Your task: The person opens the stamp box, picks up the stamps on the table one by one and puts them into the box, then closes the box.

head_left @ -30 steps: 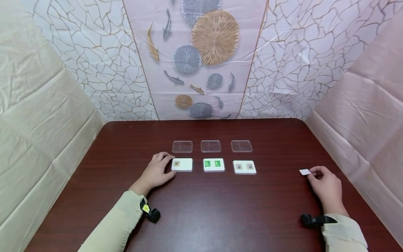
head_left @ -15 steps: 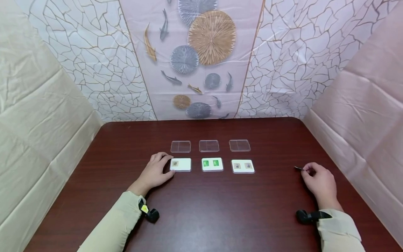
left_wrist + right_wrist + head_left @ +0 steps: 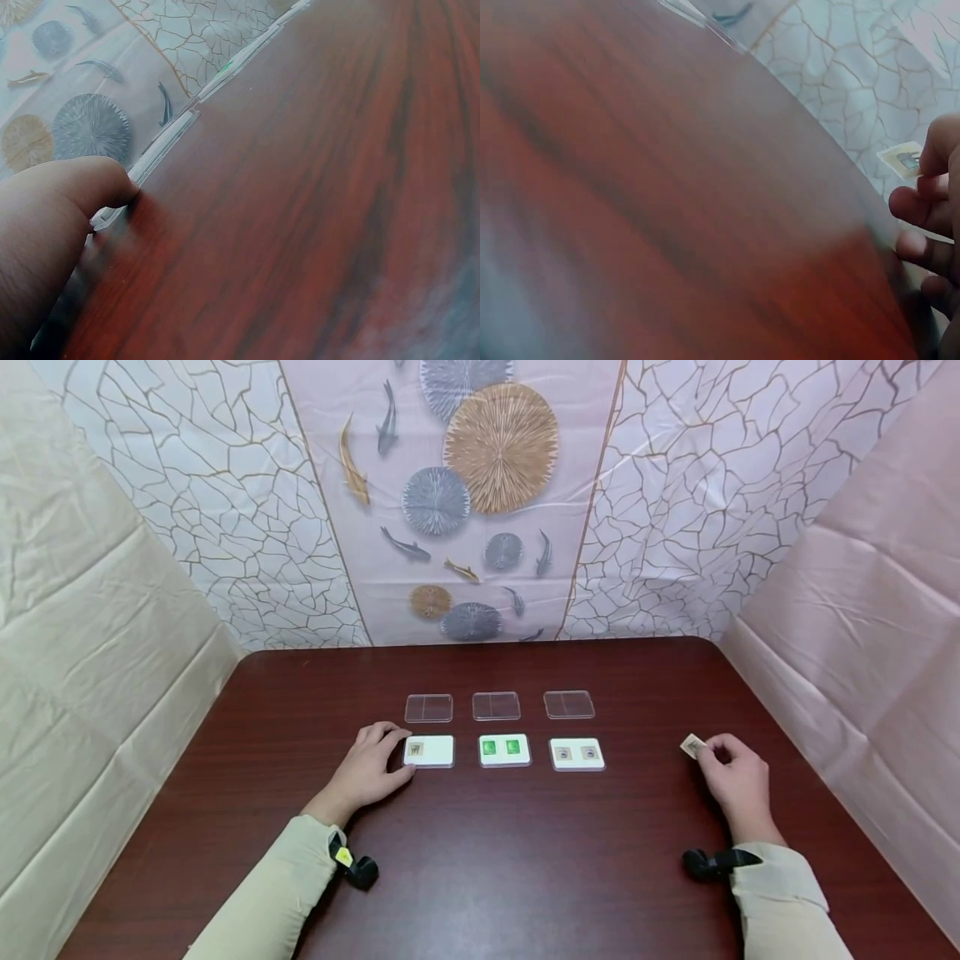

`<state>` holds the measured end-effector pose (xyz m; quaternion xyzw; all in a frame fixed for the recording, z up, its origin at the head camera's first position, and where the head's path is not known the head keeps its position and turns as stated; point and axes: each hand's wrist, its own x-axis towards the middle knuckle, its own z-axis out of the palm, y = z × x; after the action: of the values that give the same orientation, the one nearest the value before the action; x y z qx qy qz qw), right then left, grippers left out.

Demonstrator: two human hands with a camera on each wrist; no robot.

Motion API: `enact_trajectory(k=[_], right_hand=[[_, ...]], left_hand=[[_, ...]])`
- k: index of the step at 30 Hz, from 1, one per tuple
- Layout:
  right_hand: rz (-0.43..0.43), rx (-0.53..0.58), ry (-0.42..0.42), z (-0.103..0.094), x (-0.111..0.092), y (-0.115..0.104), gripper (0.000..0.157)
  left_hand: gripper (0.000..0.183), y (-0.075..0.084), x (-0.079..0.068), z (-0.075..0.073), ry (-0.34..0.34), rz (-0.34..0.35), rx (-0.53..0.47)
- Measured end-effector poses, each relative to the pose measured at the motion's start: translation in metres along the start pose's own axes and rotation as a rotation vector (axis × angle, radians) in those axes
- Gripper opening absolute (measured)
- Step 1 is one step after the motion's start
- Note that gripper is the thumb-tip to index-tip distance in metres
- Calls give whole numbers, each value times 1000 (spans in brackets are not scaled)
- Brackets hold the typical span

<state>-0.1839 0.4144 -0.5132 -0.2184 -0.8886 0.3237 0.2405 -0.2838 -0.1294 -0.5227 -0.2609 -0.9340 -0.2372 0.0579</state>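
Observation:
In the head view a white-lined clear case at the left bears one small brownish stamp on its left half; its right half is plain white. My left hand holds this case by its left end, thumb at the near corner and fingers at the far one. The left wrist view shows the thumb against the case's edge. At the right, my right hand pinches a small pale stamp with a dark printed picture between thumb and forefinger, raised over the table.
A middle case holds two green stamps, and a right case two greyish ones. Behind them lie three clear lids in a row. The dark wooden table ends at patterned cloth walls.
My right hand has moved left and slightly away from me, turning the stamp from its white back, through edge-on, to its printed face. My left hand stays at the left case.

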Motion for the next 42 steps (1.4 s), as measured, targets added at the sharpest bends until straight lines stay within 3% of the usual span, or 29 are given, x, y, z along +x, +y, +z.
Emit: enact_trajectory(k=[5,11,18,25,29,34,39,42], right_hand=[[6,150,53,20,-1,-16,8],[-18,404,22,43,-4,-39,25],[-65,446,-23,67,-10,-64,39],[-115,510,6,89,-17,-86,28],[-130,615,4,99,-24,-101,15],[-172,783,-39,103,-48,-144,14],[-318,785,-119,117,-82,-192,21],[-427,702,-137,147,-93,-202,21]], left_hand=[[58,0,0,0,-3,-7,1],[57,-2,1,2,3,2,7],[57,-3,0,3,12,13,6],[57,-3,0,2,19,10,2],[56,-2,1,1,16,12,-7],[56,-3,3,1,19,16,-5],[56,-3,3,0,15,16,-4],[56,-3,2,1,20,19,-4]])
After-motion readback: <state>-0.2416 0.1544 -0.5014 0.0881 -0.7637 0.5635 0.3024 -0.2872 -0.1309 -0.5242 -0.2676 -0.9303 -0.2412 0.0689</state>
